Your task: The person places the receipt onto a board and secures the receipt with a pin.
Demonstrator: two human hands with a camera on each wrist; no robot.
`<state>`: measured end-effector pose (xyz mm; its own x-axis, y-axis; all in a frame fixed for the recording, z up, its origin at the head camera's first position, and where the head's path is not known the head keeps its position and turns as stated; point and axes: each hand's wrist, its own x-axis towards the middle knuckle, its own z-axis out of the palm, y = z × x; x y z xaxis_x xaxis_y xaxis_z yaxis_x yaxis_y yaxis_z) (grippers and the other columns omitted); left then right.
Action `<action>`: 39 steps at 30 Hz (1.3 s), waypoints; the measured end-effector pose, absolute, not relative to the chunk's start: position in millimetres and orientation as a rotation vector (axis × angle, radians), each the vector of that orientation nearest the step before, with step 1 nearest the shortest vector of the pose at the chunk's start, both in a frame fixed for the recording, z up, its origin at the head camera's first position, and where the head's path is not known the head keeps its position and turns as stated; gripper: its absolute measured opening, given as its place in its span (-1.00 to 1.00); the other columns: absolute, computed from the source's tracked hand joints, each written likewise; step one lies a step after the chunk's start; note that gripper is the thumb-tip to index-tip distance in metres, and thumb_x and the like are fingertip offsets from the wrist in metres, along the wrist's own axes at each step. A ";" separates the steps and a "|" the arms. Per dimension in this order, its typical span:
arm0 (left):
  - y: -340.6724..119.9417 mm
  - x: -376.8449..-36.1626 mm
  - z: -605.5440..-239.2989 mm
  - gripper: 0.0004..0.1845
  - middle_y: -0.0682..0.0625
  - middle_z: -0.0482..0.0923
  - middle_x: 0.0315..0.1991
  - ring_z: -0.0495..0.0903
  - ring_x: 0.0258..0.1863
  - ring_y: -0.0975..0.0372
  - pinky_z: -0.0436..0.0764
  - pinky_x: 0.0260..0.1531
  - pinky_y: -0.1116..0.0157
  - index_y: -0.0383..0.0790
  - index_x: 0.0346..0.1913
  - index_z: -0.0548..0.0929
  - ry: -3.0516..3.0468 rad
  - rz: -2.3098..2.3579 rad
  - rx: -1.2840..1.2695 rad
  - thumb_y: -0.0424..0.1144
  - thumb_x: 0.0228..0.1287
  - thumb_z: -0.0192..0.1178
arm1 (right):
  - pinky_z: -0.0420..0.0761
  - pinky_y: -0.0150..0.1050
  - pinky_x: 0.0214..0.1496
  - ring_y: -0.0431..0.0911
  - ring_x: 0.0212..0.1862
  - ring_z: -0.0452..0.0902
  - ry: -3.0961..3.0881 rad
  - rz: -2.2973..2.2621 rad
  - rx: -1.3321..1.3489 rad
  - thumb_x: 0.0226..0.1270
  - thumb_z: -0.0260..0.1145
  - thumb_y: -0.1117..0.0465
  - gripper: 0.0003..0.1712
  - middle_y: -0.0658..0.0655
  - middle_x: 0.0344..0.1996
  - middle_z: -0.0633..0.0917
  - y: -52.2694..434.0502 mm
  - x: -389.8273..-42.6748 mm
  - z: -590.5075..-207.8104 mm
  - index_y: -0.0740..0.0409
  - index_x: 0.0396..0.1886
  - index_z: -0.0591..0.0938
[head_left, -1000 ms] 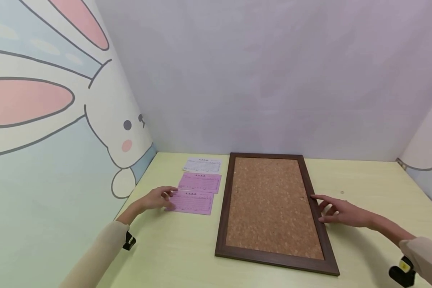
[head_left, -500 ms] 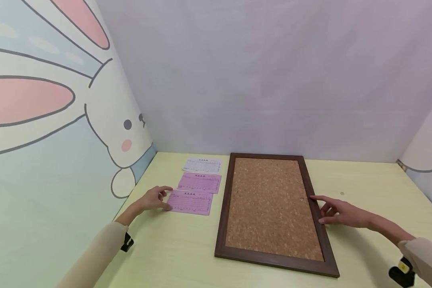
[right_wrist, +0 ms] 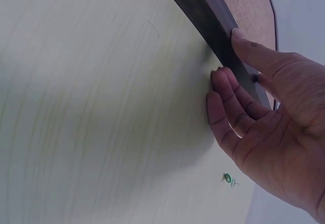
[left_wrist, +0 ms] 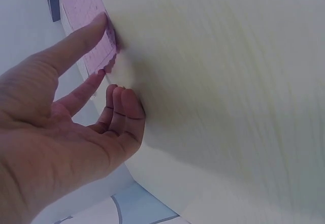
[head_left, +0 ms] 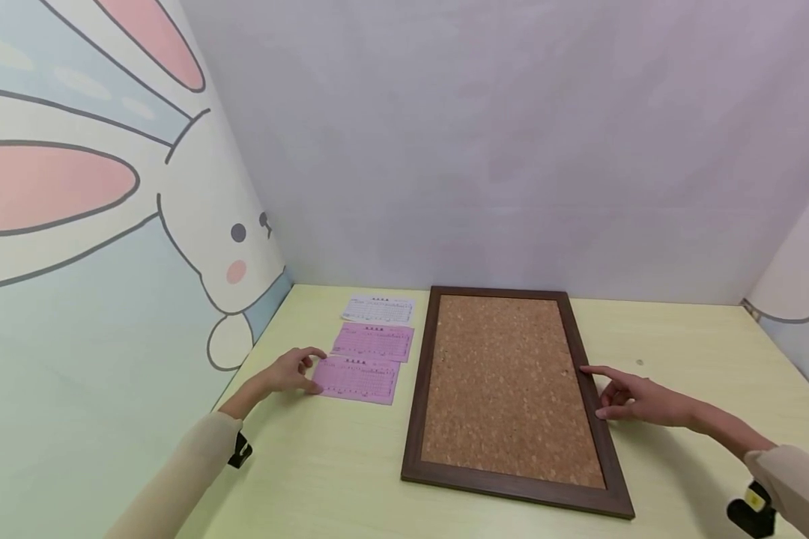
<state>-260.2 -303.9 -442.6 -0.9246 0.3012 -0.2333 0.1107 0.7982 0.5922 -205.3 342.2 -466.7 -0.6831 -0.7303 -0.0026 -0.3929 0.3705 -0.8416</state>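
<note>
Two pink printed paper slips and a white one lie in a column left of a corkboard (head_left: 512,382) with a dark brown frame. My left hand (head_left: 286,373) touches the nearest pink slip (head_left: 357,379) at its left edge. In the left wrist view, the thumb (left_wrist: 96,28) rests on that slip and the index fingertip is at its corner; the other fingers are bent. Across the board, my right hand (head_left: 654,400) rests its thumb and index finger on the right side of the frame. Its other fingers bend beside the frame, near the tabletop.
Beyond the nearest slip lie the second pink slip (head_left: 374,342) and the white slip (head_left: 380,308). Small green thumbtacks (right_wrist: 227,178) are on the table by the right hand. A wall with a rabbit picture (head_left: 202,217) borders the left side; a plain curtain (head_left: 499,150) hangs behind.
My left hand has drawn back slightly to the left, and the nearest pink slip has shifted a little with it. The right hand stays at the frame.
</note>
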 end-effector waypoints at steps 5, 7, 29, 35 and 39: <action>-302.1 -260.5 -443.7 -0.56 -0.15 0.50 -0.22 0.41 -0.25 0.12 0.39 -0.23 0.26 -0.41 0.03 0.58 2.651 0.893 0.327 -0.43 0.07 0.45 | 0.52 -0.32 -0.37 -0.33 -0.29 0.55 2.262 -1.224 -0.956 0.49 0.24 0.37 -0.13 0.04 -0.28 0.61 341.8 -205.5 -466.4 -0.46 0.55 0.15; -302.0 -260.4 -443.2 -0.64 -0.13 0.52 -0.25 0.42 -0.25 0.14 0.41 -0.24 0.27 -0.40 -0.06 0.59 2.642 0.914 0.316 -0.44 0.08 0.43 | 0.51 -0.33 -0.36 -0.34 -0.28 0.54 2.260 -1.219 -0.945 0.49 0.24 0.38 -0.11 0.04 -0.28 0.60 341.1 -205.8 -465.8 -0.53 0.52 0.14; -325.3 -259.3 -429.0 -0.65 -0.07 0.74 -0.24 0.68 -0.30 0.27 0.72 -0.20 0.31 -0.59 0.16 0.56 2.373 1.220 0.159 -0.43 0.41 0.20 | 0.50 -0.35 -0.33 -0.34 -0.28 0.51 2.267 -1.188 -0.850 0.49 0.26 0.31 -0.09 0.10 -0.27 0.59 333.8 -202.5 -463.2 -0.80 0.37 0.08; -331.2 -256.0 -416.9 -0.57 -0.06 0.76 -0.17 0.71 -0.26 0.27 0.72 -0.12 0.29 -0.53 0.29 0.49 2.306 1.358 0.150 -0.42 0.42 0.20 | 0.51 -0.36 -0.30 -0.34 -0.27 0.53 2.273 -1.172 -0.827 0.49 0.27 0.29 -0.10 0.12 -0.27 0.60 333.5 -202.0 -460.6 -0.77 0.38 0.08; -332.9 -253.9 -412.2 -0.55 0.03 0.76 -0.18 0.71 -0.26 0.30 0.71 -0.13 0.34 -0.53 0.32 0.45 2.236 1.459 0.126 -0.42 0.45 0.19 | 0.52 -0.36 -0.30 -0.33 -0.27 0.53 2.270 -1.170 -0.824 0.50 0.27 0.28 -0.11 0.13 -0.26 0.60 334.0 -201.9 -459.3 -0.74 0.40 0.08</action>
